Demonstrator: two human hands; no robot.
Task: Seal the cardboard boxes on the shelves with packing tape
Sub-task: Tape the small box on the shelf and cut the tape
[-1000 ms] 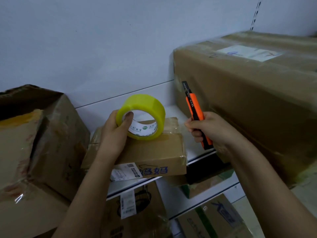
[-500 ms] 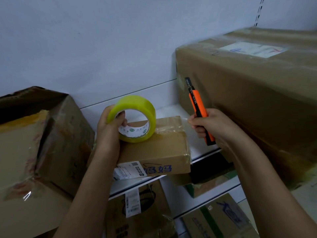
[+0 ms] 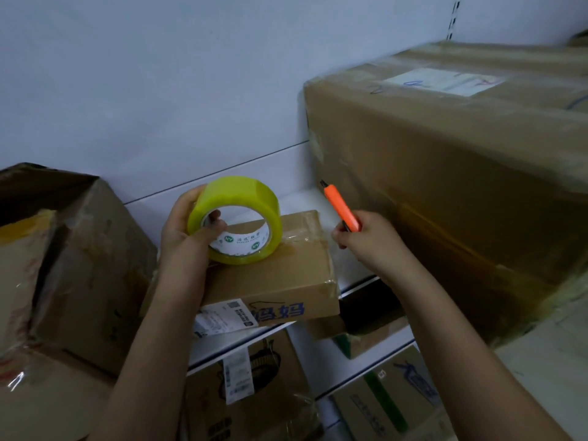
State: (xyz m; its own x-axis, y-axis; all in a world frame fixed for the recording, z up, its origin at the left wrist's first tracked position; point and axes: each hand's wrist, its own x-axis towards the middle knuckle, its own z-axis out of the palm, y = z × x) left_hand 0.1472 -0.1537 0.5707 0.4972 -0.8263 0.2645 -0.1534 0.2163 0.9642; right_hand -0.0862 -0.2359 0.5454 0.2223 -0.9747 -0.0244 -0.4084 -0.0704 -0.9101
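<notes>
Both hands grip: left hand point(image 3: 187, 237) glossy yellow tape roll point(image 3: 237, 219), right hand point(image 3: 369, 240) slim orange cutter point(image 3: 342, 206).

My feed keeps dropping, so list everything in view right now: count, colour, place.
Roll of yellow packing tape: 1, yellow, standing on the small box.
Orange utility knife: 1, orange and black, tip pointing up-left.
Small brown cardboard box: 1, brown, centre of white shelf.
Large brown cardboard box: 1, brown, right.
Torn open cardboard box: 1, brown, left.
Lower-shelf boxes: several, brown, below.
Left hand: 1, grips the tape roll.
Right hand: 1, grips the knife.
</notes>
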